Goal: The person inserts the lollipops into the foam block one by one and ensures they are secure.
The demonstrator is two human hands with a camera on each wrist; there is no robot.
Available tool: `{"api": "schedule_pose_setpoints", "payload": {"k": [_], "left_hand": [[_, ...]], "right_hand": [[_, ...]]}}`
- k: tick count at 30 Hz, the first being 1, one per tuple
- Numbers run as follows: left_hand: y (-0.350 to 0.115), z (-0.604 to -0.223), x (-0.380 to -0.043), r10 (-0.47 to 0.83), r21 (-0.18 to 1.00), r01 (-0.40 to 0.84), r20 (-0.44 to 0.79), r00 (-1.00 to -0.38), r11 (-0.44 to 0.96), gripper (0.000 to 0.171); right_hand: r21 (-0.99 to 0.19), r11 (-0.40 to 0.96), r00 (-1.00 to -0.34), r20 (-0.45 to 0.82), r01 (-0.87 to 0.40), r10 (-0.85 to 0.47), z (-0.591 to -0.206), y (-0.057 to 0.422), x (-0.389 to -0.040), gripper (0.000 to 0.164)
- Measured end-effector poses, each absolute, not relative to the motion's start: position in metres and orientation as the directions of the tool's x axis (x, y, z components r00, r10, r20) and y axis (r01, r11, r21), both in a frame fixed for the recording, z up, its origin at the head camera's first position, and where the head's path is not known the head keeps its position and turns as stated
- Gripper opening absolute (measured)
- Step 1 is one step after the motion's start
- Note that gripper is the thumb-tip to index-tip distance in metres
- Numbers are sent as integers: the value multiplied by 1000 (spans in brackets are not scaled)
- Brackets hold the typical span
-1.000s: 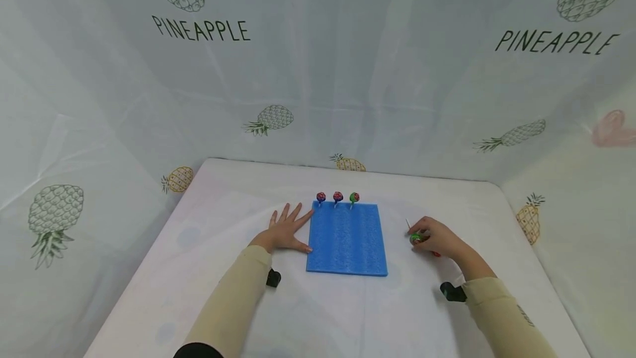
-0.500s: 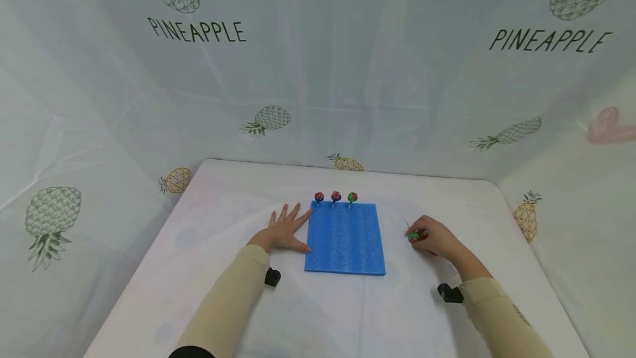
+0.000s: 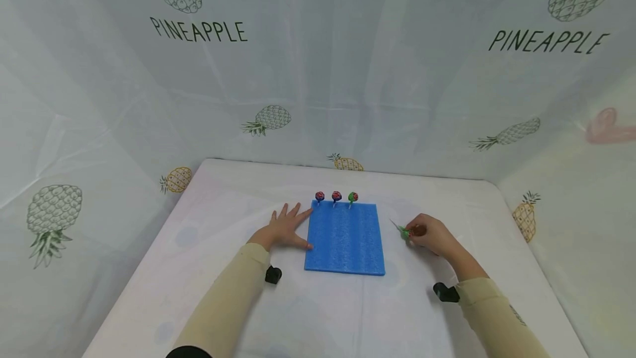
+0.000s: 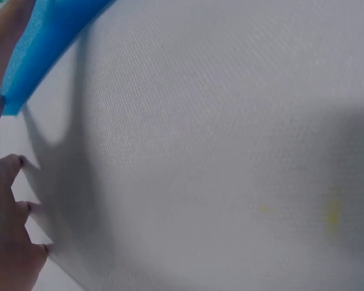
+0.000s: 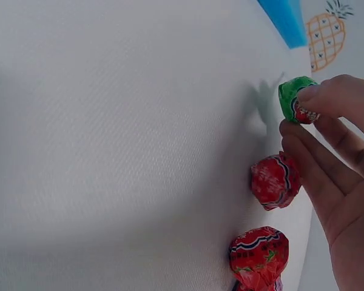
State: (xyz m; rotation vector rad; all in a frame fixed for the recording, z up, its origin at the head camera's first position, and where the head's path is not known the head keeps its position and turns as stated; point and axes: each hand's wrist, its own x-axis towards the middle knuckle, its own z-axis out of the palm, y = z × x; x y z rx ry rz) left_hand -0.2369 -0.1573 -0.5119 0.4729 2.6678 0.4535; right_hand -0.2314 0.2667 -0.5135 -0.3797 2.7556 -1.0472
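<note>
My left hand (image 3: 283,232) lies spread on the table, thumb and index fingertips at the left edge of a blue foam board (image 3: 345,245). Along the board's far edge stand three lollipops: two dark blue and red ones (image 3: 320,196), (image 3: 337,196) and a green and red one (image 3: 353,197). To the right of the board, my right hand (image 3: 433,235) pinches a green-wrapped lollipop (image 5: 289,100) by its head between thumb and fingers. Its thin stick points up and left toward the board in the head view. Below those fingers, the right wrist view has red-wrapped lollipops (image 5: 273,182), (image 5: 258,251).
A white cloth covers the table (image 3: 318,314). Behind and beside it hangs a pale curtain (image 3: 367,70) printed with pineapples. Part of a pink-wrapped piece (image 5: 278,284) pokes out at the bottom of the right wrist view.
My right hand has shifted slightly left. The green lollipop in it has turned, so its stick now leans farther left toward the board. My left hand keeps its place.
</note>
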Motion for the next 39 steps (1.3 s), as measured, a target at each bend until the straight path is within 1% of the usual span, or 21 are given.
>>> {"api": "schedule_pose_setpoints", "payload": {"k": [6,11,16,24,27,33,39], "left_hand": [[-152,-509,-235,362,379,242,-286,-887,893,106],[-149,-510,-233,351,351,240,-299,-887,905,110],[-150,-519,-236,355,329,248,-321,-878,911,111],[-155,-529,-236,375,375,255,-295,-879,891,113],[-157,-532,-237,378,365,260,-306,-874,894,113],[-158,-534,-238,385,369,268,-291,-876,890,112],[-159,-542,-240,383,379,264,-283,-879,887,115]], "right_hand": [[-703,692,-954,-63,-166,-293,-515,263,-231,19],[-700,695,-950,-80,-162,-302,-519,262,-231,17],[-701,687,-939,-73,-190,-335,-520,260,-233,16],[-717,661,-932,-44,-221,-359,-522,255,-236,21],[-716,662,-936,-36,-220,-351,-522,251,-236,21],[-675,712,-943,-70,-196,-326,-521,247,-237,20],[-668,726,-956,-74,-163,-283,-516,249,-236,21]]}}
